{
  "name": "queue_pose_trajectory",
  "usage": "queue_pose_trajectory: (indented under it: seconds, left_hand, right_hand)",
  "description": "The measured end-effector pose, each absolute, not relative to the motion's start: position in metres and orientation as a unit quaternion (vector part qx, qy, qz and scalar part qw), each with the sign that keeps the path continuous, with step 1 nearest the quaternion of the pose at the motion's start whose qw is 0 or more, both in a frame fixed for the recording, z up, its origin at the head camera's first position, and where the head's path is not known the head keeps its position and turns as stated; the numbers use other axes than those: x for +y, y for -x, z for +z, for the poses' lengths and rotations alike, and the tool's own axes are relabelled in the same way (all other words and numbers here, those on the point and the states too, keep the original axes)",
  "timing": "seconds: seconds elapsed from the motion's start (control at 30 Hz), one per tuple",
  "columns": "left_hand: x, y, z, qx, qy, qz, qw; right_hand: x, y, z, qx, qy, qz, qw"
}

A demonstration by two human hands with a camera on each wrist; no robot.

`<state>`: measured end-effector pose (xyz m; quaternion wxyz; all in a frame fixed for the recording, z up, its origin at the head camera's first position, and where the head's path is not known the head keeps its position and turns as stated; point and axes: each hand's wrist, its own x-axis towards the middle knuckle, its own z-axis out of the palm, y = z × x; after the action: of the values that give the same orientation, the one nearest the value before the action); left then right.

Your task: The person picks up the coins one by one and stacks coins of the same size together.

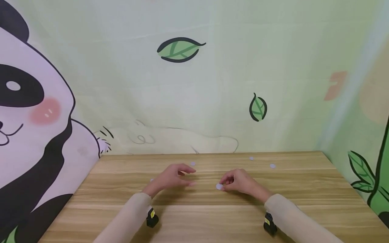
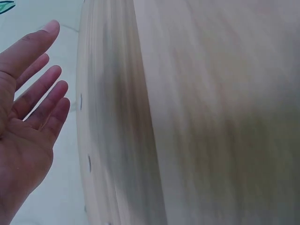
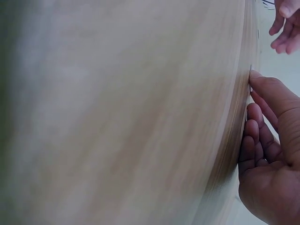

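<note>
A small round white disc is at the fingertips of my right hand, which pinches its edge between thumb and index finger close to the tabletop. In the right wrist view the disc shows only as a thin edge beside the thumb tip, with the other fingers curled under. To the left, my left hand hovers over the table with fingers spread apart from the thumb. Nothing is held in the left palm.
More white discs lie flat on the wooden table: one behind the left hand, two at the back right, a disc and another disc. A further disc is partly covered by the left wrist. A printed curtain hangs behind.
</note>
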<state>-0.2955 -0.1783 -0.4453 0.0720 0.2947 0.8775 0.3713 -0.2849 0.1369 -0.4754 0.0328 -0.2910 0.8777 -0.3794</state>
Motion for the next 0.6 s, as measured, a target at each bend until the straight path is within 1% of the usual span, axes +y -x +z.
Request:
queue_pose_trajectory:
  seconds: [0.2, 0.47, 0.6]
  left_hand:
    - [-0.202, 0.289, -0.445, 0.889, -0.284, 0.355, 0.051]
    - [-0.233, 0.286, -0.440, 0.896, -0.291, 0.335, 0.003]
    - [-0.245, 0.286, -0.438, 0.900, -0.288, 0.329, -0.006]
  right_hand:
    - [0.136, 0.283, -0.475, 0.881, 0.288, -0.375, 0.033]
    - [0.136, 0.281, -0.471, 0.879, 0.291, -0.375, 0.039]
    - [0.136, 0.283, -0.471, 0.882, 0.290, -0.368, 0.042]
